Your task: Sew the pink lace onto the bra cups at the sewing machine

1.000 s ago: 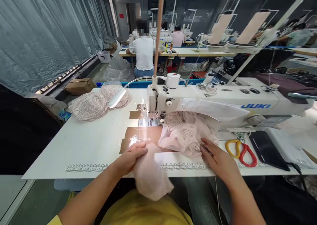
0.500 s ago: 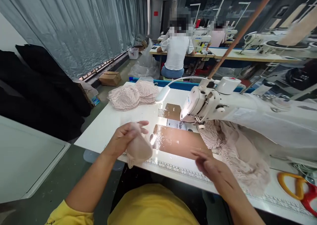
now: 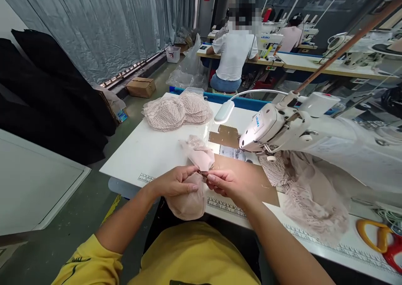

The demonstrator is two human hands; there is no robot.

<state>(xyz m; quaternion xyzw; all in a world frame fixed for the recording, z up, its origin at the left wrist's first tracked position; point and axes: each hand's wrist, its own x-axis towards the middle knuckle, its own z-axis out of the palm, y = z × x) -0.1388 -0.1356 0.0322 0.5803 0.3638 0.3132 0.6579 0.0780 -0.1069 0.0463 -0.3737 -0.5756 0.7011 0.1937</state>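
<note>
Both hands pinch a pale pink sheer bra cup piece (image 3: 187, 201) at the table's front edge, left of the sewing machine (image 3: 266, 126). My left hand (image 3: 176, 182) is closed on its left side, thumb on top. The fingertips of my right hand (image 3: 221, 182) grip the fabric near its middle, close to the left fingers. One rounded part hangs below the hands over the edge; another part stands up above them, lit by the lamp (image 3: 224, 111). Stacked lace cups (image 3: 165, 114) lie at the back left of the table.
More pink lace fabric (image 3: 314, 201) lies bunched under the machine arm on the right. Scissors with orange and red handles (image 3: 373, 234) rest at the right front. A printed ruler (image 3: 226, 207) runs along the table edge. A co-worker in white (image 3: 234, 55) sits ahead.
My right hand has moved left from beside the machine and now grips the fabric together with my left hand. The cup piece has been spread between them. The camera view has shifted slightly.
</note>
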